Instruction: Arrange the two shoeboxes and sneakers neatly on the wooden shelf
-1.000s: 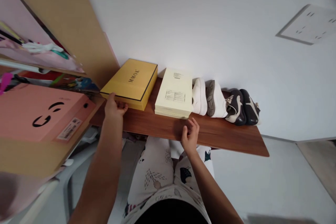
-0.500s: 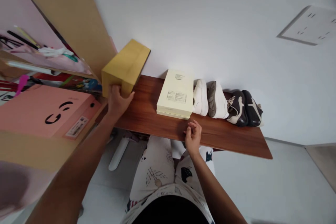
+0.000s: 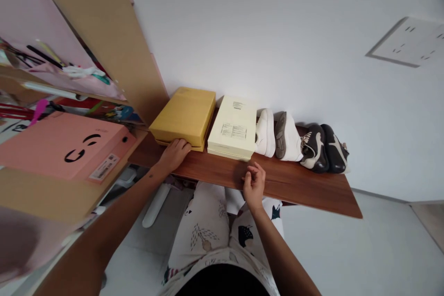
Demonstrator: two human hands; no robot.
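Note:
A yellow box (image 3: pixel 185 115) lies flat on the brown wooden shelf (image 3: pixel 294 185), plain side up, close beside a cream box (image 3: pixel 234 127). My left hand (image 3: pixel 173 155) rests against the yellow box's near edge, fingers curled on it. My right hand (image 3: pixel 254 184) hovers over the shelf's front edge in front of the cream box, fingers loosely bent and apart, holding nothing.
A pair of white shoes (image 3: pixel 275 134) and a pair of black-and-white shoes (image 3: pixel 324 148) stand to the right of the boxes against the white wall. A pink box (image 3: pixel 62 145) sits on a cardboard shelf unit at the left. White floor lies below.
My left hand lifted the yellow box, turned it over and set it down next to the cream box. The printed face no longer shows. My right hand barely moved.

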